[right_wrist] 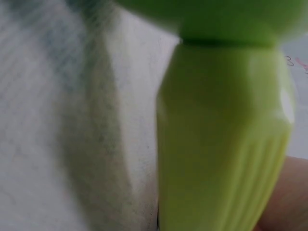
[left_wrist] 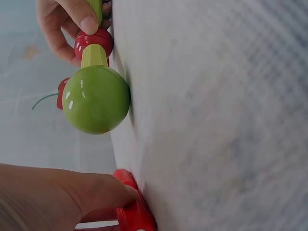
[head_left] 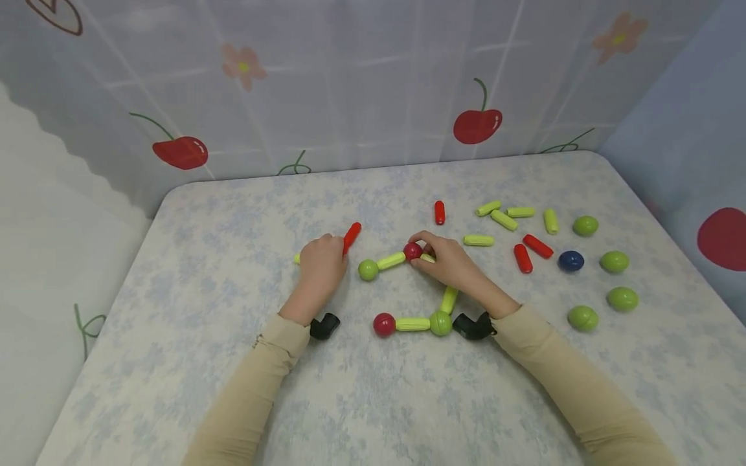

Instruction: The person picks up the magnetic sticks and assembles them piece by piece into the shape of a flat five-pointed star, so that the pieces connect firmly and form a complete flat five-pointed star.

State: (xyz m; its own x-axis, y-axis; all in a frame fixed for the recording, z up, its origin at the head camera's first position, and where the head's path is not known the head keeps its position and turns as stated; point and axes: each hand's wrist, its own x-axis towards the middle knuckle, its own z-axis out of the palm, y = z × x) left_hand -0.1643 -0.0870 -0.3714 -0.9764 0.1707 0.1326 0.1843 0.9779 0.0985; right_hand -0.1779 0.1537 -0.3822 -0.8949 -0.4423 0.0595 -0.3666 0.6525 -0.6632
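Note:
Between the thumb and fingers of my left hand (head_left: pixel 322 265) is a red rod (head_left: pixel 352 237), its far end poking out past the fingers. A bit of yellow-green (head_left: pixel 297 259) peeks out on that hand's other side. My right hand (head_left: pixel 447 261) pinches a red ball (head_left: pixel 412 251). From this ball a yellow-green rod (head_left: pixel 391 261) runs to a green ball (head_left: pixel 368 270), seen large in the left wrist view. Nearer me, a second red ball (head_left: pixel 384 325) joins by a rod (head_left: pixel 412 324) to another green ball (head_left: pixel 441 323), from which a rod (head_left: pixel 449 299) leads under the right hand.
Several loose yellow-green rods (head_left: pixel 504 220) lie at the back right, with red rods (head_left: pixel 522 258) close by. Further right are a blue ball (head_left: pixel 570 261) and several green balls (head_left: pixel 614 261). One red rod (head_left: pixel 440 212) lies alone near the table's (head_left: pixel 262 200) back.

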